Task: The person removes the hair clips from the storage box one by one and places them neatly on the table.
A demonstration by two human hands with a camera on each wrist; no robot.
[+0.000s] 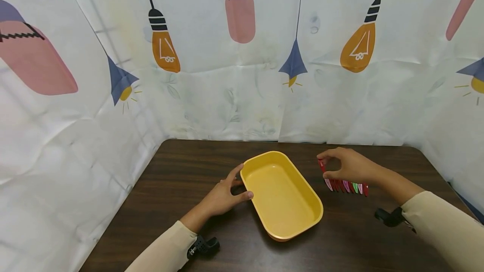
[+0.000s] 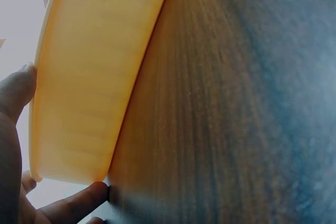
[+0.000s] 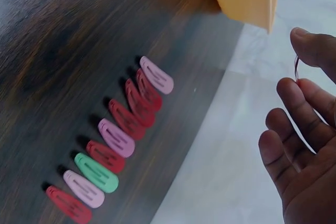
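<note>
A yellow rectangular plastic tray stands tilted in direction on the dark table. At its left side my left hand touches the rim with thumb and index finger spread; the left wrist view has the thumb on the rim of the tray and a straight finger at its base corner. My right hand pinches a red snap hair clip between thumb and fingertip, above the table; its thin edge shows in the right wrist view. Below it lies a row of several snap hair clips, red, pink and green.
The dark wood-grain table carries the tray and clips. Behind and beside it hangs a white curtain printed with lamps and bulbs. Dark straps sit on both wrists.
</note>
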